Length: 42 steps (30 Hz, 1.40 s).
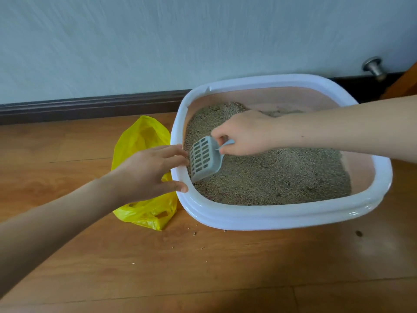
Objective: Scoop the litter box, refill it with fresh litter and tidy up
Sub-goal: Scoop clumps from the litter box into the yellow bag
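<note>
Starting on the left, there's a crumpled yellow plastic bag lying on the wooden plank floor, pushed right up against the box's left side. Makes sense to me: the shorter the carry, the less gets dropped, and it looks like the spot where clumps will go.

The left hand reaches over that bag with fingers fairly straight and spread, thumb resting on the rim and fingertips touching the edge near the scoop. I'd say it's bracing the box so it doesn't slide while digging.

Next, the small grey-blue slotted plastic scoop, tilted with its front edge down in the litter at the left end. The right hand pinches its short handle, coming in from the right across the box. The slots look empty, so sifting has hardly begun, I reckon.

The box itself is a white-rimmed, pink-lined plastic litter box by the wall, holding grey-brown granular litter. A few stray granules sit on the floor in front, so tidying is yet to do.
</note>
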### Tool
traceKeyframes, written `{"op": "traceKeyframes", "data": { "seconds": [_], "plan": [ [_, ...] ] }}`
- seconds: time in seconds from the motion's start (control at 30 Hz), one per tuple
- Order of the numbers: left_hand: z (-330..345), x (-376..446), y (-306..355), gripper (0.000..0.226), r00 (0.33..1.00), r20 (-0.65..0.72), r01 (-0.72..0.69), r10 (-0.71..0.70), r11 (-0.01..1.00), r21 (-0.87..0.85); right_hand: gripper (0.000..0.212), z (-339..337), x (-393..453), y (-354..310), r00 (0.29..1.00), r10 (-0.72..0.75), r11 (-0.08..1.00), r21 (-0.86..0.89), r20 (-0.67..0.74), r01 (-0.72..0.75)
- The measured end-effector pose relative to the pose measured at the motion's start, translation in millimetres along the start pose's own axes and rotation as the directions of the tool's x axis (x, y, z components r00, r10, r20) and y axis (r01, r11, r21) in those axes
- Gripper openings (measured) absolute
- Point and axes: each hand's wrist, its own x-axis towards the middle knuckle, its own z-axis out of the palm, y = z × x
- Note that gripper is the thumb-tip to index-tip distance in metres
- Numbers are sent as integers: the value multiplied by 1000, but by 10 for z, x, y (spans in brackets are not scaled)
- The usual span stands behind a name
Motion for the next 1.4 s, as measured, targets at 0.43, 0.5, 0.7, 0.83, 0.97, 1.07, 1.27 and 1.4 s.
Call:
{"op": "traceKeyframes", "data": {
  "seconds": [0.43,0.5,0.7,0.83,0.97,1.07,1.27,1.4],
  "plan": [
    [5,22,-10,67,1000,17,14,-14,1000,9,14,-191,6,315,993,91,996,-26,73,-89],
    [2,23,-10,67,1000,20,19,-19,1000,4,15,-169,25,264,995,82,997,-15,60,-81],
    [15,8,3,65,1000,-7,10,-10,1000,-8,12,113,198,-35,998,-25,999,-40,66,27],
    [28,-1,-8,68,1000,5,17,-17,1000,-1,11,86,171,45,983,-60,977,-194,175,94],
    [22,3,-5,67,1000,2,6,-6,1000,1,10,-200,157,172,993,-30,953,-297,113,63],
    [20,7,-5,68,1000,11,13,-13,1000,-1,12,-176,135,52,990,-86,976,-191,111,107],
    [34,-12,-4,68,1000,7,22,-22,1000,-11,12,58,89,-56,961,-153,937,-274,231,215],
    [26,1,-3,67,1000,11,8,-8,1000,4,11,-218,171,135,979,-133,892,-412,152,185]
  ]
}}
